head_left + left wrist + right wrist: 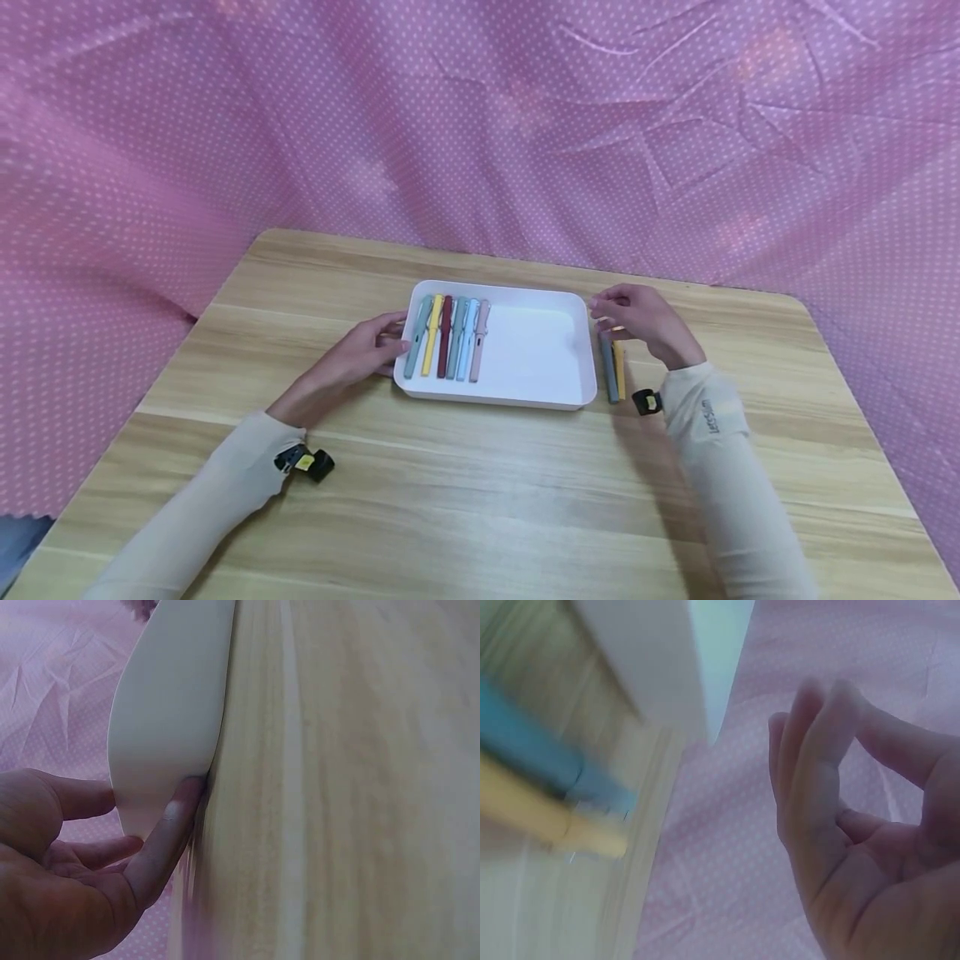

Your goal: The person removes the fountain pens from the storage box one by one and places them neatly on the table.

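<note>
My left hand point(362, 348) holds the left end of a white tray point(540, 350); in the left wrist view the thumb lies at its rim and a finger at its lower edge. Several pens lie side by side in the tray's left half: a green one point(417, 342), a yellow one point(430, 340), a dark red one point(445, 340), a grey-green one, a light blue one and a pink one point(477, 348). By the tray's right end hovers my right hand point(641, 318), thumb and fingertips close together, nothing visible between them. Below it lie a blue-grey pen point(609, 373) and a yellow-orange pen point(619, 371).
The tray stands on a wood-grain table point(465, 492), toward its far edge. A pink dotted cloth point(480, 142) hangs behind and at both sides. Each wrist carries a small black camera, the right one point(647, 402) close to the two loose pens.
</note>
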A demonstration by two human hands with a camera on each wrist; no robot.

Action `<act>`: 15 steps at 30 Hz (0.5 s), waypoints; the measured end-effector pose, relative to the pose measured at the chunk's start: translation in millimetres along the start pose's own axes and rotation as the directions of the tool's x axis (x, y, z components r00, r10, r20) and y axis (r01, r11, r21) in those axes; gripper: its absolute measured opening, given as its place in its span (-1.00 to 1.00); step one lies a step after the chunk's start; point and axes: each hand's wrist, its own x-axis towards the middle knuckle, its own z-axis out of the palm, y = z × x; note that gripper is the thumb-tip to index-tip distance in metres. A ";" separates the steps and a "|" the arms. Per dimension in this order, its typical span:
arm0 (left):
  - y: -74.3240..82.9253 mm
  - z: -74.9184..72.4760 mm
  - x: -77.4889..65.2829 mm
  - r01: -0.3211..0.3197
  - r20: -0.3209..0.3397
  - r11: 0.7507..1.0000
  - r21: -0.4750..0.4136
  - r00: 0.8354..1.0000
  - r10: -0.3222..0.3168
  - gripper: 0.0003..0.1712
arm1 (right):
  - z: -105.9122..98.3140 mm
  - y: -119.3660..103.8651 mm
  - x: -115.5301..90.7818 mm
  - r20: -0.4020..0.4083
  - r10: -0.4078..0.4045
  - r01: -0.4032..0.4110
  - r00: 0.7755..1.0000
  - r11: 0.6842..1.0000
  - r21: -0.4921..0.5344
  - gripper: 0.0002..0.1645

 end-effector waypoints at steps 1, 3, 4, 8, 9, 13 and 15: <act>-0.4 0.0 0.0 0.002 0.000 1.000 -0.001 1.000 -0.002 -0.27 | 3.1 -2.8 1.5 0.007 0.003 -0.003 1.000 1.000 0.001 -0.48; -1.3 0.2 0.1 0.004 0.000 1.000 -0.004 1.000 -0.004 -0.27 | 8.6 -7.7 4.6 0.028 0.003 -0.003 1.000 1.000 0.002 -0.47; -1.7 0.3 0.1 0.005 -0.002 1.000 -0.004 1.000 -0.005 -0.27 | 11.3 -9.8 6.2 0.036 0.001 -0.001 0.999 1.000 -0.004 -0.47; -1.5 0.6 -0.2 -0.022 -0.005 1.000 -0.022 1.000 0.022 -0.27 | 21.7 -18.8 12.9 0.066 -0.011 0.011 0.998 1.000 0.006 -0.47; -1.2 0.5 -0.4 -0.027 -0.007 0.999 -0.024 1.000 0.027 -0.27 | 24.1 -21.2 14.2 0.071 -0.016 0.016 0.997 1.000 0.009 -0.47; -0.9 0.3 0.1 -0.036 -0.012 0.999 -0.023 0.999 0.036 -0.26 | 31.9 -28.9 20.2 0.088 -0.033 0.032 0.996 0.999 0.011 -0.48; -0.7 0.2 0.3 -0.035 -0.013 0.999 -0.016 0.999 0.035 -0.25 | 35.8 -31.8 23.3 0.100 -0.039 0.038 0.994 0.999 0.010 -0.49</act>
